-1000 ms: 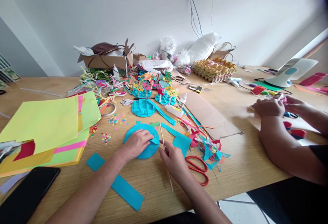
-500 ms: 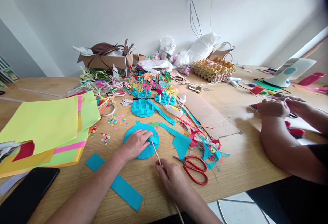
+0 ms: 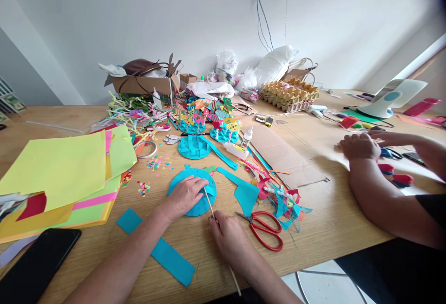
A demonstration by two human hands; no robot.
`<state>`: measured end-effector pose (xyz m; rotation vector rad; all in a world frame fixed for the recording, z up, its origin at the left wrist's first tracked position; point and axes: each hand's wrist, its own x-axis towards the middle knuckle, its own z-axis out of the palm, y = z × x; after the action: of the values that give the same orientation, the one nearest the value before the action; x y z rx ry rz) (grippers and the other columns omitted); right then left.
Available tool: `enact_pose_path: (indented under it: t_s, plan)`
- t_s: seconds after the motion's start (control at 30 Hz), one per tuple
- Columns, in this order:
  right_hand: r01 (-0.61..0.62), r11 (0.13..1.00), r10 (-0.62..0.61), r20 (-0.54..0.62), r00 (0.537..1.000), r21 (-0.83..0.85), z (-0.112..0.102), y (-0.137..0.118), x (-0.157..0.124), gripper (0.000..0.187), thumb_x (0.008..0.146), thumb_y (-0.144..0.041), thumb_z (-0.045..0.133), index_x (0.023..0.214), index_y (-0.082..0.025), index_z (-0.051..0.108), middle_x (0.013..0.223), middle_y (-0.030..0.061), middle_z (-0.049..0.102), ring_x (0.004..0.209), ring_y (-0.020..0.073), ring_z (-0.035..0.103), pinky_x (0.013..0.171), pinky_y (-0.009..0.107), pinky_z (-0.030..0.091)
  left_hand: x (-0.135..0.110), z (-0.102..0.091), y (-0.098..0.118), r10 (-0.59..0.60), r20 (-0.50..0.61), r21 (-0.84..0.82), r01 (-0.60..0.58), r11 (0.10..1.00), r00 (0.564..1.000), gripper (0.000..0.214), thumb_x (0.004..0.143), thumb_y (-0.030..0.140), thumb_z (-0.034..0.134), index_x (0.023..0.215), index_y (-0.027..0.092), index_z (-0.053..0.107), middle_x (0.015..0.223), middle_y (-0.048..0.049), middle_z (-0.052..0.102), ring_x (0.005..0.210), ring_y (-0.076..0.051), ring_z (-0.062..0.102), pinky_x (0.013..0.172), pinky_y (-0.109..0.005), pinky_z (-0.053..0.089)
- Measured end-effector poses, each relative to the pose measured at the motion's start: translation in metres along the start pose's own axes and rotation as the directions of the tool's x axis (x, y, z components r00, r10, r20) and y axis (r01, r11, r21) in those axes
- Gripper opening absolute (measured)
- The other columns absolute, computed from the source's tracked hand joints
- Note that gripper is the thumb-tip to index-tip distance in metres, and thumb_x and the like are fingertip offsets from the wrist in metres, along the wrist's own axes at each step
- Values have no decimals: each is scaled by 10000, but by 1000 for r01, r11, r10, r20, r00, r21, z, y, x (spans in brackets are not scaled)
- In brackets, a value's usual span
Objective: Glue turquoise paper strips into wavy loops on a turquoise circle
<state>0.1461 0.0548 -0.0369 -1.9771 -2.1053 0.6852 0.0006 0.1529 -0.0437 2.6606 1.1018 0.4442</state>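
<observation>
My left hand [image 3: 188, 193] rests on a round blue paper disc [image 3: 181, 177], fingers together and curved down, thumb at a raised flap of blue paper [image 3: 209, 190]. In my right hand [image 3: 226, 234] is a thin wooden stick [image 3: 208, 199], its tip meeting the flap beside my left fingertips. The stick's other end sticks out below my right wrist. Red-handled scissors [image 3: 266, 229] lie just right of that hand. A blue paper strip [image 3: 174, 263] passes under my left forearm. What my left fingertips pinch is partly hidden.
Farther back stand fish-decorated blue discs [image 3: 225, 130], a woven blue disc [image 3: 193, 147] and a glue bottle [image 3: 246, 137]. Coloured sheets [image 3: 59, 164] and a black phone [image 3: 42, 262] lie left. Cardboard [image 3: 282, 155] and scraps lie right. Another person's hands [image 3: 360, 146] work at far right.
My right hand has shifted slightly up and left, and the stick's lower end has swung left. My left hand stays on the disc. The other person's hands have moved left.
</observation>
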Motion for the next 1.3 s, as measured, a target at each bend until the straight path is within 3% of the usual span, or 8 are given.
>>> enact_pose_path:
  t_s: [0.63, 1.3]
  plan:
    - [-95, 995, 98, 83, 992, -33, -6, -7, 3, 344, 874, -243, 326, 800, -131, 642, 804, 147, 688, 748, 206, 635, 582, 259, 343, -3, 2, 3, 83, 14, 111, -84, 990, 996, 262, 799, 97, 507, 1037, 207, 514, 1036, -26, 631, 976, -172, 564, 975, -391, 332]
    - [-50, 999, 49, 98, 994, 4, -8, -4, 6, 360, 860, -202, 325, 708, -140, 645, 783, 144, 691, 726, 210, 630, 575, 274, 349, -4, 7, -1, 114, 21, 159, -116, 980, 993, 203, 800, 105, 511, 974, 207, 534, 991, -31, 635, 944, -180, 564, 965, -405, 328]
